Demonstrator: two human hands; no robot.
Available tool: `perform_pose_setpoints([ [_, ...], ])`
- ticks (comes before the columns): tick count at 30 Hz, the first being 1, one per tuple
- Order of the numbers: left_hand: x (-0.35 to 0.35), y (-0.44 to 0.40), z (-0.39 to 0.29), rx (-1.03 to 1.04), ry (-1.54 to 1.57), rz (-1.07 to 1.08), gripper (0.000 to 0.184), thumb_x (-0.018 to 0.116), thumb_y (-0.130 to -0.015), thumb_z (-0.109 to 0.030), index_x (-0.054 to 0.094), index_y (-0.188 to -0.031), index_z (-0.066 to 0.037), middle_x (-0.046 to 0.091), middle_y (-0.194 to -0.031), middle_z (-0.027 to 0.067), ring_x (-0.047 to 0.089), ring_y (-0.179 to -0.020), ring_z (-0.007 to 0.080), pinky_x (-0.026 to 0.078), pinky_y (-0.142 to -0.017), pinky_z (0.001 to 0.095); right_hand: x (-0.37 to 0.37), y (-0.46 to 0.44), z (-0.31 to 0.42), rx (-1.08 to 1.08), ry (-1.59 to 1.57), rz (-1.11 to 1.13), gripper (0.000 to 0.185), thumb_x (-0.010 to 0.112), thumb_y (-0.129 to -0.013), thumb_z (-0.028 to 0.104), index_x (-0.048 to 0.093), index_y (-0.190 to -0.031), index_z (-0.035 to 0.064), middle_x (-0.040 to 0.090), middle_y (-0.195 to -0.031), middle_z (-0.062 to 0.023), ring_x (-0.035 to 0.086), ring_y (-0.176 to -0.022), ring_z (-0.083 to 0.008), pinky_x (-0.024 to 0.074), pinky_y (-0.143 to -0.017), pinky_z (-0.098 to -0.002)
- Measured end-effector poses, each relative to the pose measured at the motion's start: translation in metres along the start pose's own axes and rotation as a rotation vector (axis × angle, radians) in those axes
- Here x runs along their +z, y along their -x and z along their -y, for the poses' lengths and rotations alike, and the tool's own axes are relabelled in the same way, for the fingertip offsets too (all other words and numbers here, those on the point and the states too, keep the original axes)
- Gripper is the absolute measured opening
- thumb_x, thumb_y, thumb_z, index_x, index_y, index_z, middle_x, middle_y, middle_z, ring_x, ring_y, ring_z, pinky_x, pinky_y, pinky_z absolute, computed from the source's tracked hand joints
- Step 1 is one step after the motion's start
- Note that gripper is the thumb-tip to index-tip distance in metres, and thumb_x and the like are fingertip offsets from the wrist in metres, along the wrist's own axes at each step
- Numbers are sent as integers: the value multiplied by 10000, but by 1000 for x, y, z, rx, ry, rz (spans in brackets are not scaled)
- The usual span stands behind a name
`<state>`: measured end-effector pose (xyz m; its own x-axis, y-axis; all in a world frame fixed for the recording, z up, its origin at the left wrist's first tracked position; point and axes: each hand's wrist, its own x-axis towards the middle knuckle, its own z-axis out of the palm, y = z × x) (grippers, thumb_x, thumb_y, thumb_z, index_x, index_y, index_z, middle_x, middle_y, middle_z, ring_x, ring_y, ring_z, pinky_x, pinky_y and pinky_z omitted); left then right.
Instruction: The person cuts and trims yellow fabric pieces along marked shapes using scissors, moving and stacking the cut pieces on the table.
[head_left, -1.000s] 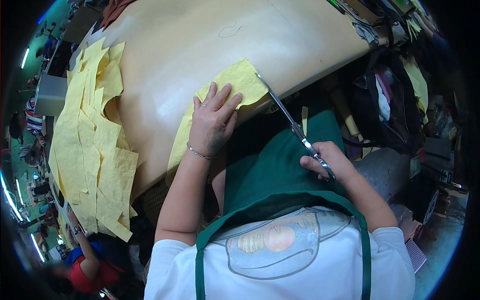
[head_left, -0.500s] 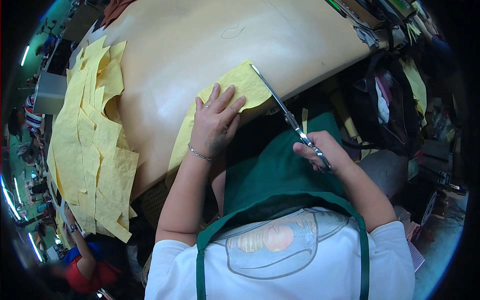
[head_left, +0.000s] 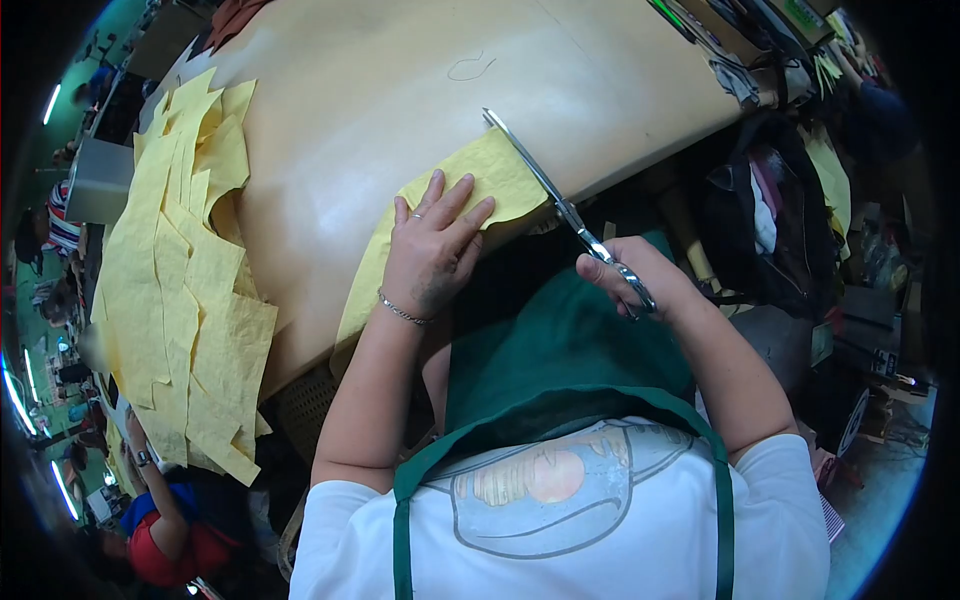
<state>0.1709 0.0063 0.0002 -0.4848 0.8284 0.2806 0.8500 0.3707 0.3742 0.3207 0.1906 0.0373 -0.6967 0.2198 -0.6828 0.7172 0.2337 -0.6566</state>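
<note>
Shifted upward and leftward in the head view since the earlier frame, the long silver metal scissors (head_left: 565, 208) are now being held with their tips reaching past the upper corner of the thin yellow cloth-like sheet (head_left: 508, 180), over the smooth beige worktop (head_left: 330, 150). That sheet is being supported at the worktop's near edge, its lower side lying along it. By the left hand (head_left: 435, 235), spread flat, it is being pressed down; by the right hand (head_left: 640, 272), closed around the handles, the scissors are being gripped. Whether any material is being caught between the blades cannot be told. A crooked edge seems the likeliest fault, since the right-hand end is being left unpinned and could be lifted or dragged by the blades. Should the palm be eased, the sheet could be pulled askew. Beyond the left hand, a layered stack of yellow sheets (head_left: 180, 300) is being kept well apart, so snagging there seems unlikely.
</note>
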Motion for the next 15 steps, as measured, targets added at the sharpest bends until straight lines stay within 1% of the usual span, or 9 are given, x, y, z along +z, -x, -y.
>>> perform_pose_setpoints([
  [4,1,0,0,-6,4,-6,351,588,-712,-78,585,-1047,-182,489,-1194,68,378,-1177,321,267,-897,616,6,0,-8,14,-30,-54,587,611,-640,602,485,-573,32,442,-466,-19,464,-381,-109,411,-420,-236],
  [7,1,-1,1,-7,-3,-21,339,574,-720,-72,585,-1044,-172,504,-1172,67,398,-1161,315,284,-887,610,-6,-8,-9,-204,31,-270,570,647,-640,554,479,-563,15,446,-469,-42,454,-401,-120,400,-438,-254],
  [8,1,-1,0,-7,-5,-35,328,569,-724,-70,585,-1038,-161,516,-1152,68,414,-1147,313,294,-884,601,-19,-9,7,-278,130,-359,581,669,-619,544,480,-575,-4,466,-490,-73,467,-448,-158,401,-475,-290],
  [9,0,-2,-1,-5,-10,-51,317,564,-727,-67,586,-1033,-151,529,-1133,68,431,-1133,311,304,-881,592,-29,-22,10,-408,190,-515,603,678,-598,556,480,-574,-13,480,-502,-96,484,-489,-202,413,-514,-319],
  [10,-2,-1,0,-27,24,-82,303,559,-730,-63,584,-1025,-131,542,-1100,75,455,-1096,313,329,-872,558,-44,-30,22,-387,269,-567,612,671,-590,577,501,-626,-10,519,-583,-133,513,-557,-230,426,-566,-332],
  [11,-3,-1,0,-47,56,-115,290,555,-734,-59,582,-1017,-111,555,-1066,83,478,-1060,316,353,-862,523,-57,-38,39,-309,347,-647,609,655,-606,581,512,-708,-3,544,-677,-165,543,-655,-265,428,-633,-355],
  [12,-4,-1,3,-62,86,-149,277,550,-737,-54,580,-1009,-92,568,-1032,91,502,-1023,319,377,-853,489,-71,-53,49,-303,437,-675,629,631,-618,595,508,-782,0,555,-780,-189,552,-759,-301,423,-698,-381],
  [13,2,-1,9,-39,213,-299,203,541,-757,-48,577,-957,-50,570,-878,132,559,-861,259,434,-781,368,-81,-71,56,-281,490,-753,647,607,-627,609,527,-846,6,552,-896,-189,525,-886,-311,405,-773,-399],
  [15,3,3,14,-230,395,-418,158,497,-803,-49,577,-938,-25,569,-836,134,557,-785,230,434,-717,313,-94,-108,61,-275,574,-905,655,602,-625,612,536,-900,22,525,-985,-175,471,-985,-307,371,-829,-418],
])
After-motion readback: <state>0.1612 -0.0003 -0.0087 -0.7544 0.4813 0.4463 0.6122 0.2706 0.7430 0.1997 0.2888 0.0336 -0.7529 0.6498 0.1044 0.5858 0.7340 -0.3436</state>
